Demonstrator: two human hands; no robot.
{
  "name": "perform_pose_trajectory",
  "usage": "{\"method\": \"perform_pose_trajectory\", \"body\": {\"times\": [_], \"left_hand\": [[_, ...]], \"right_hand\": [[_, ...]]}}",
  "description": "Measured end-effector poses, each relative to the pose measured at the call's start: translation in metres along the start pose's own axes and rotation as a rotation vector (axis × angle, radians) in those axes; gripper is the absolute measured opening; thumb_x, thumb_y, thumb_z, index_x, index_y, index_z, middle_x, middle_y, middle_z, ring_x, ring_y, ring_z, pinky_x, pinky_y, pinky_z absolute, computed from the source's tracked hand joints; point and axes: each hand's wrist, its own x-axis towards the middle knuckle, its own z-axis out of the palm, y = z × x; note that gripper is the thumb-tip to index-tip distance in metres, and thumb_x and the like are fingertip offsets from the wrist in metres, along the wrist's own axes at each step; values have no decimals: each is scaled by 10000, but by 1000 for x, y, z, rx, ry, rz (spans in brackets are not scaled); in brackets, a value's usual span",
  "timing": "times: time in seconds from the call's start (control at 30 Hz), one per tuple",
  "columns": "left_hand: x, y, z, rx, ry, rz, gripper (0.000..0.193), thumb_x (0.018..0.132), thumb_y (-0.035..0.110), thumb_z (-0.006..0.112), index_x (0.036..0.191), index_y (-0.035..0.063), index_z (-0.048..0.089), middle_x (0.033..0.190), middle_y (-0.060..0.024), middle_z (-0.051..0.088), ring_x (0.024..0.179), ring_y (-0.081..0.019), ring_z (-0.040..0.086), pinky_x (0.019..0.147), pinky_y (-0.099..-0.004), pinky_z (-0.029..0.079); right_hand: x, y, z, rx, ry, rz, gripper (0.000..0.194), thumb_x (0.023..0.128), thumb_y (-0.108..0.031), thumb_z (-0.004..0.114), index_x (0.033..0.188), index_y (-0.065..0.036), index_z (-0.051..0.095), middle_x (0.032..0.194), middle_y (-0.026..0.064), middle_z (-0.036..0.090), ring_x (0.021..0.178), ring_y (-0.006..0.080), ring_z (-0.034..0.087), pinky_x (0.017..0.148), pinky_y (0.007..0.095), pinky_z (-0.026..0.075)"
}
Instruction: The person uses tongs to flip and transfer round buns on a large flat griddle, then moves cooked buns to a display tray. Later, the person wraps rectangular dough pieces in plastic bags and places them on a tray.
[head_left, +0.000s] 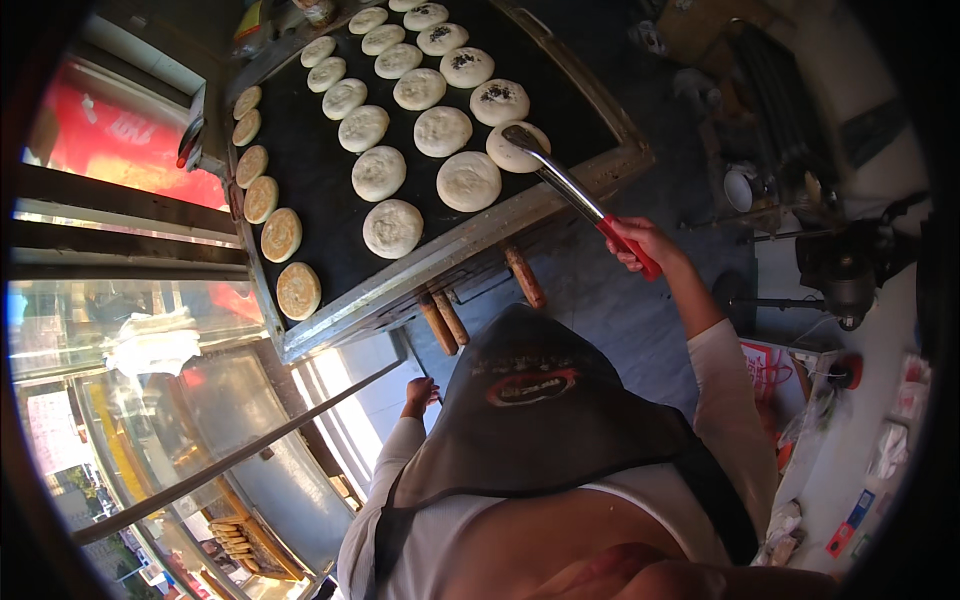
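Observation:
My right hand (634, 244) grips the red handle of metal kitchen tongs (571, 189). The tongs' flat tip rests on or just over a pale round flatbread (504, 156) at the near right corner of a black griddle (300, 172). Just beyond it sits a flatbread topped with black seeds (499, 109); several more like it run up that row. Other pale flatbreads (469, 182) lie in rows to the left, without seeds. Browned flatbreads (281, 235) line the left edge. Low by my apron, my left hand (422, 394) has curled fingers; whether it holds anything cannot be made out.
A metal frame (465, 247) borders the griddle. Wooden handles (525, 277) stick out below its front edge. On the left are glass panels and a rack with stacked browned pastries (232, 540). Dark equipment (851, 277) and a cluttered white counter (847, 450) stand to my right.

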Motion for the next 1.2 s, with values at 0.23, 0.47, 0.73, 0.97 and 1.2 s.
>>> {"method": "perform_pose_trajectory", "body": {"times": [0.23, 0.47, 0.73, 0.97, 1.2], "left_hand": [[12, 28, -23, -52, 74, -10, 151, 835, 155, 467, 801, 45, 564, 728, -75, 620, 494, -137, 522, 436, -286, 445], [15, 19, -31, -3, 27, 37, 165, 829, 160, 482, 815, 32, 584, 744, -88, 620, 512, -152, 546, 445, -272, 467], [18, 3, -50, -91, 33, 25, 184, 825, 141, 487, 900, -3, 574, 743, -110, 622, 501, -155, 546, 433, -278, 465], [2, -4, -47, -138, 82, 44, 236, 835, 158, 503, 997, 4, 579, 757, -107, 637, 519, -149, 556, 454, -277, 473], [-31, 3, -45, -63, 141, 17, 233, 836, 157, 512, 999, 4, 579, 755, -109, 636, 519, -157, 560, 457, -281, 476]], "right_hand": [[-24, 36, 34, 918, -591, -306, 653, 938, -441, 313, 1358, 45, 194, 845, 94, 414, 452, 88, 322, 331, 199, 272], [11, -2, 85, 43, 278, -35, 404, 893, -469, 427, 877, -78, 528, 652, 31, 518, 410, 91, 413, 341, 216, 305], [59, -19, 66, 696, -427, -378, 588, 948, -407, 309, 1332, 37, 268, 815, 96, 467, 488, 102, 400, 358, 214, 359], [77, -31, 72, 258, 108, -74, 354, 901, -431, 439, 984, -98, 528, 692, 27, 527, 434, 74, 443, 351, 211, 336], [172, -79, 97, 294, 19, -284, 369, 900, -405, 449, 982, -52, 517, 696, 41, 528, 442, 94, 429, 342, 230, 345]]}}
